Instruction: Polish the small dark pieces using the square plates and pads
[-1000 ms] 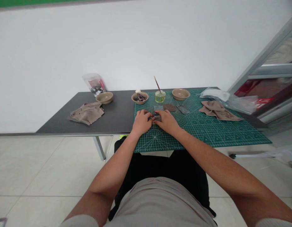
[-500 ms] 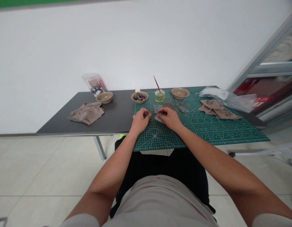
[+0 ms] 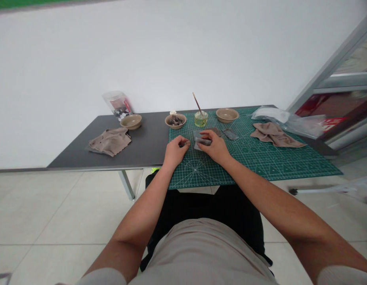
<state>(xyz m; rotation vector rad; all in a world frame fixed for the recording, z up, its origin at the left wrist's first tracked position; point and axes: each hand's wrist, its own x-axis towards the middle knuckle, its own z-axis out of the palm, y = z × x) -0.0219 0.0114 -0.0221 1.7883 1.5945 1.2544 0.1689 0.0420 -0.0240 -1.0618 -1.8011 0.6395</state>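
My left hand (image 3: 175, 152) rests over the left part of the green cutting mat (image 3: 219, 170), thumb and fingers pinched together. A small dark bit shows at its fingertips, too small to name. My right hand (image 3: 216, 148) is at the small grey sheets (image 3: 197, 134) in the middle of the mat, its thumb and fingers apart. A dark grey piece lies between those fingers, and the hand partly covers it. Just behind the right hand lies a brown square sheet (image 3: 215, 130). A grey flat piece (image 3: 230, 134) lies to the right of it.
A bowl of dark chunks (image 3: 175, 126), a glass jar of yellowish liquid with a brush (image 3: 201, 119) and a tan bowl (image 3: 227, 115) line the back. Brown cloths (image 3: 112, 140) (image 3: 274, 133) lie at both sides. Another bowl (image 3: 131, 122), a clear canister (image 3: 116, 105) and a plastic bag (image 3: 302, 122) stand farther out.
My right hand's fingers have spread from a pinch on a thin grey piece, which now sits lower over the sheets. My left hand has stayed nearly still.
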